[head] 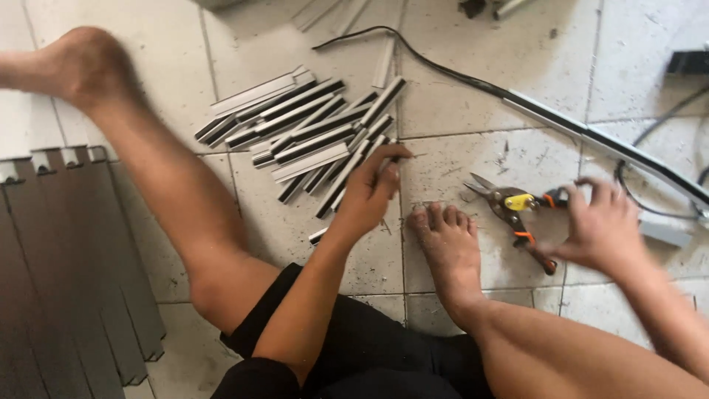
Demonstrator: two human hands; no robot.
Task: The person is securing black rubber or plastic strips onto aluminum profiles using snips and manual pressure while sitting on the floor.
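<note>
Tiled floor [458,66] bears a heap of cut grey-black strips [310,133]. Left hand [371,193] pinches one strip at the heap's near edge; right hand [602,225], right of the heap, loosely closes on tin snips [517,214]. Judged step: sorting cut pieces; next calls for firm snip grip.

R hand [602,225] blurred; snips [521,214] handles partly hidden.

I see pale floor tiles [473,52], scuffed and gritty, under everything. A black cable [413,55] curves across them toward a long grey-and-black strip [591,137] running off to the right. At the left edge lies a dark grey interlocking foam mat [66,266]. More thin cables [665,118] loop at the right.
</note>
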